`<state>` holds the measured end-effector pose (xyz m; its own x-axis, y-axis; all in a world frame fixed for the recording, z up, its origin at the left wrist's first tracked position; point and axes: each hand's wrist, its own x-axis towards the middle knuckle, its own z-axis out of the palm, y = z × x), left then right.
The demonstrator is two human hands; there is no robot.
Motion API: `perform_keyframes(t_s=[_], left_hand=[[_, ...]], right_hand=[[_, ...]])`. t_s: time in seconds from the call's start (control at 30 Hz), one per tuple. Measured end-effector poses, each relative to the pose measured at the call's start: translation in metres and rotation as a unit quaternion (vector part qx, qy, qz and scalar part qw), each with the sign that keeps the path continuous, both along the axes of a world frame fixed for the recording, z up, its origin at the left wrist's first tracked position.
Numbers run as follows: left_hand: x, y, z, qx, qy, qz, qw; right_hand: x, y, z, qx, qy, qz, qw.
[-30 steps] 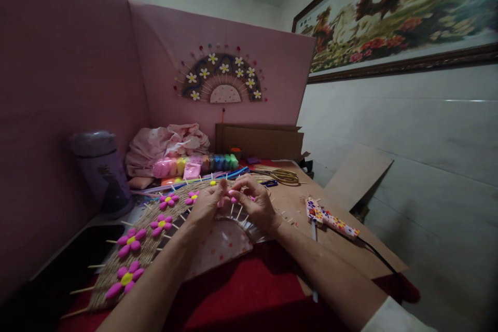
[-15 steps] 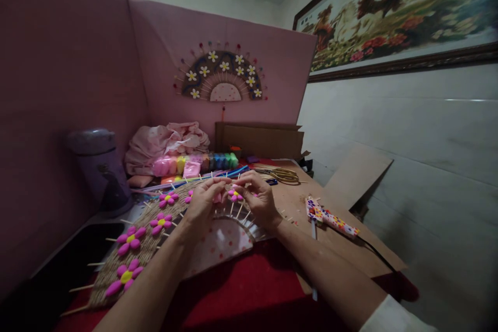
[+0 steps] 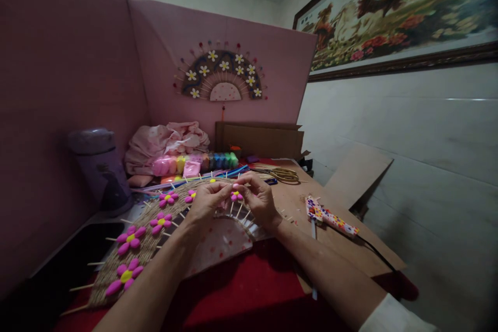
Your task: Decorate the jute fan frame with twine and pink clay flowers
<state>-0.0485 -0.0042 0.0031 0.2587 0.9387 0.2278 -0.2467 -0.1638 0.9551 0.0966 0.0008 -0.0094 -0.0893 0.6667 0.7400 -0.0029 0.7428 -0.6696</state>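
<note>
A fan-shaped panel (image 3: 105, 280), wound with tan twine over thin sticks, lies before me. Pink clay flowers with yellow centres, such as one flower (image 3: 131, 240), sit along its left part. Above its upper middle my left hand (image 3: 210, 202) is closed, thumb and forefinger pinched. Facing it, my right hand (image 3: 257, 198) is closed too, its fingertips meeting the left ones around a small bit of pink clay (image 3: 235, 186). Just below the fingertips shows another pink flower (image 3: 236, 196). My hands hide part of the panel. Its spotted half-round base (image 3: 221, 249) lies below them.
On the right lie a flower-patterned glue gun (image 3: 330, 220) with a cord and gold-handled scissors (image 3: 286, 175). Behind are packs of coloured clay (image 3: 194, 162) and pink cloth (image 3: 167, 145). A purple bottle (image 3: 101, 171) stands left. A finished fan (image 3: 224, 75) hangs on the pink board.
My left hand has turned slightly and its fingers have drawn in to a pinch. A yellow centre at the panel's top now shows behind it. The right hand has barely moved.
</note>
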Motion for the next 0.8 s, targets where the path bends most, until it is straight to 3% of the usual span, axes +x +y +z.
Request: perform_keyframes(t_s=[0.17, 0.8], left_hand=[[0.0017, -0.0003, -0.0012, -0.005, -0.004, 0.004, 1.0], [0.0013, -0.0002, -0.0021, -0.051, -0.015, -0.01, 0.999]], right_hand=[[-0.0007, 0.0004, 0.0015, -0.036, 0.039, 0.03, 0.998], [0.0028, -0.0021, 0.0049, 0.026, -0.029, 0.01, 0.999]])
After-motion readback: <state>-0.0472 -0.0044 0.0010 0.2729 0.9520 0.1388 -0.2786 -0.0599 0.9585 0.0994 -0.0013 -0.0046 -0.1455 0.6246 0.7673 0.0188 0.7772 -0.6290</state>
